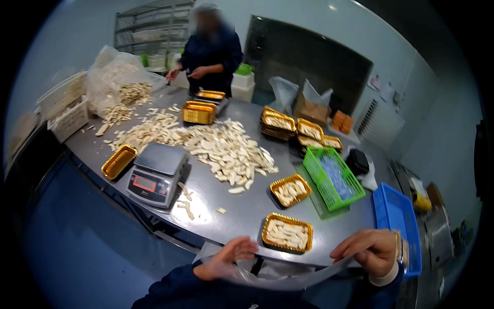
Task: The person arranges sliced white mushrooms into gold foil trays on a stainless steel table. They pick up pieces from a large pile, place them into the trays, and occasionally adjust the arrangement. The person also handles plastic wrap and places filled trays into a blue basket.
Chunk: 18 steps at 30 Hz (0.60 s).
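Observation:
My right hand grips the edge of a clear plastic film or bag at the front edge of the steel table. My left hand is at the film's other end, fingers apart; whether it pinches the film is unclear. Between and beyond my hands sits a gold-rimmed tray filled with pale sliced pieces, perhaps mushroom. Another filled gold tray lies just behind it. A large heap of pale slices covers the table's middle. Left of it are a digital scale and an empty gold tray.
A green basket with clear blue-tinted plastic items stands right of the trays, near a blue crate. Filled trays are stacked behind. A co-worker stands across the table by stacked gold trays. A large plastic bag is at far left.

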{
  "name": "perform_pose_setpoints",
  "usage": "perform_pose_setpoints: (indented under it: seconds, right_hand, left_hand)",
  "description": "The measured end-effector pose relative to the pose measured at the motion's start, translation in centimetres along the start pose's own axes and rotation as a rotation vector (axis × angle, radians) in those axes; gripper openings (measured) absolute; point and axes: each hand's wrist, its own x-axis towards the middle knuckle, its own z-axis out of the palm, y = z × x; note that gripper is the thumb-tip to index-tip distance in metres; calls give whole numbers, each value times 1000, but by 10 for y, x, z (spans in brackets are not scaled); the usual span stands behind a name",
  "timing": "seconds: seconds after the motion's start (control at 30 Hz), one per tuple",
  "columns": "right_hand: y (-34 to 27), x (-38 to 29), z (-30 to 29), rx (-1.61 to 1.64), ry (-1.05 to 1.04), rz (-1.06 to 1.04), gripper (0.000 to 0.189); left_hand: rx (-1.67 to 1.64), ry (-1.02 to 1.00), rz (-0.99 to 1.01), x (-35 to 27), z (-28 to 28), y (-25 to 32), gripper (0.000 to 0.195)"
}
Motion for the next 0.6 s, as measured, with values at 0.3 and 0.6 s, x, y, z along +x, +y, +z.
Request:
perform_pose_setpoints:
  seconds: [0.3,0.6]
  right_hand:
    - [54,41,15,94,86,326,20]
    - [43,108,-8,-206,98,55,69]
  left_hand:
    - [-30,158,-33,-43,1,37,42]
    - [-66,443,14,-46,-20,43,20]
